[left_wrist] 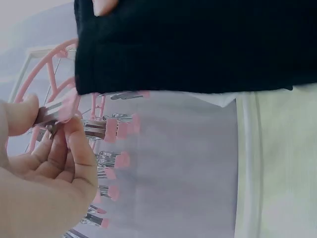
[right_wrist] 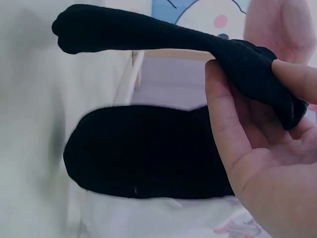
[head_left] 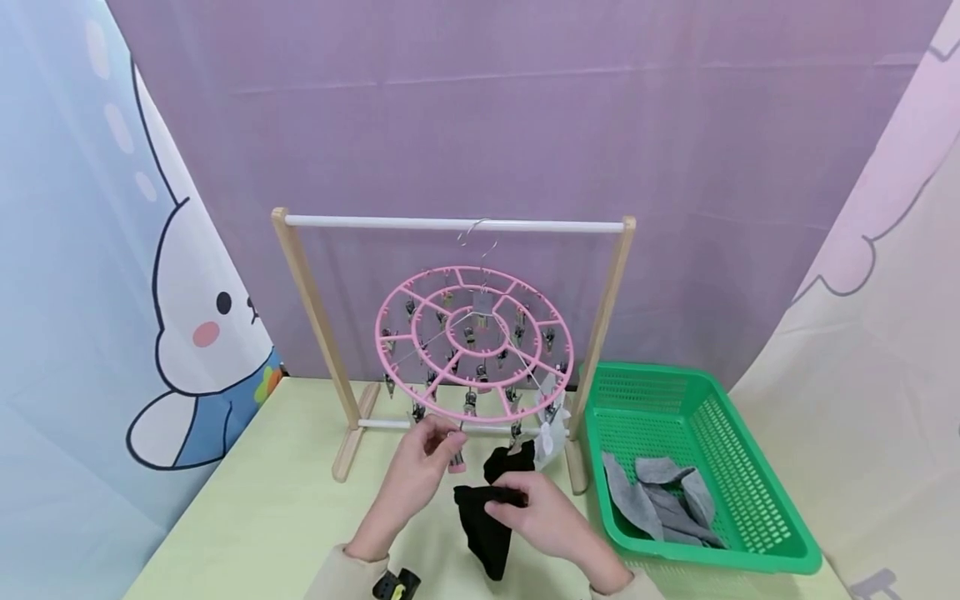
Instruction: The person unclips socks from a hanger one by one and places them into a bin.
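Observation:
My left hand (head_left: pixel 417 467) pinches a metal clip with pink tips (head_left: pixel 457 463) at the front rim of the round pink clip hanger (head_left: pixel 474 414). The left wrist view shows thumb and fingers on either side of the clip (left_wrist: pixel 63 110). In my right hand (head_left: pixel 551 518), thumb and fingers pinch a black sock (head_left: pixel 487 529) near its top, and its toe end hangs free. Just behind it another black sock (right_wrist: pixel 143 151) hangs from the hanger. Beyond that hangs a white sock-like piece (head_left: pixel 553 437), partly covered.
A wooden stand with a white bar (head_left: pixel 390 222) carries the hanger by its hook. Several other clips (left_wrist: pixel 113 159) dangle around the rings. To the right, a green basket (head_left: pixel 780 508) holds grey cloth pieces (head_left: pixel 667 500). The pale yellow-green table (head_left: pixel 262 483) lies below.

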A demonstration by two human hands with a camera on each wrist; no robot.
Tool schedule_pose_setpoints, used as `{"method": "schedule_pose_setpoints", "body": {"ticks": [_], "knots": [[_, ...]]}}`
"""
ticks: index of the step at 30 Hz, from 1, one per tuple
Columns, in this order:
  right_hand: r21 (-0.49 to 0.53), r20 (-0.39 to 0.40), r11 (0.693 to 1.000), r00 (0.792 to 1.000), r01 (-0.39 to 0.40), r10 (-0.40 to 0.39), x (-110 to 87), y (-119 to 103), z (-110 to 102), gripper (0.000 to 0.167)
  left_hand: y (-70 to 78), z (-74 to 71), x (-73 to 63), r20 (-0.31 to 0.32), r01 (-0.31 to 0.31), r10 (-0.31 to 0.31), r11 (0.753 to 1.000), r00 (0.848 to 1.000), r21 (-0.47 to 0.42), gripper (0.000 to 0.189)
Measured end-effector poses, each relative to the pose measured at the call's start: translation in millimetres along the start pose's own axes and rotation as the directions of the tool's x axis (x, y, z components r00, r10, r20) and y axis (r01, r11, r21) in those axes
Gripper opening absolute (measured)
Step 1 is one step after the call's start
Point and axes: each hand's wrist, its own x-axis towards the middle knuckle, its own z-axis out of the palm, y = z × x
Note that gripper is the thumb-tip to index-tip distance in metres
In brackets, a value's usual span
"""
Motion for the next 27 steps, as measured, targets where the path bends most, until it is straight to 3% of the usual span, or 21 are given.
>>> {"method": "schedule_pose_setpoints", "body": {"ticks": [9, 16, 21, 27], "knots": [[0.069, -0.016, 0.997, 0.999, -0.04, 0.041, -12.4, -15.5, -29.5, 0.014, -2.5, -6.4, -3.4, -0.065, -0.005, 0.007, 1.0, 0.998, 0.025, 0.022], [0.012, -0.084, 1.0, 0.996, -0.022, 0.023, -21.5, -21.4, -55.7, 0.016, -5.2, -9.4, -2.1, -0.073, -0.029, 0.028, 0.999, 0.997, -0.013, 0.02], [0.035, -0.102, 0.999, 0.994, -0.023, 0.027, -26.3, -29.0, -73.3, 0.017, -6.3, -10.7, -2.7, -0.096, -0.031, 0.031, 1.0, 0.995, 0.0, 0.019], [0.026, -0.201, 0.994, 0.973, -0.107, 0.11, -30.4, -41.3, -93.9, 0.021, -8.1, -14.5, -2.9, -0.125, -0.034, 0.04, 0.998, 0.991, 0.05, 0.017]]}}
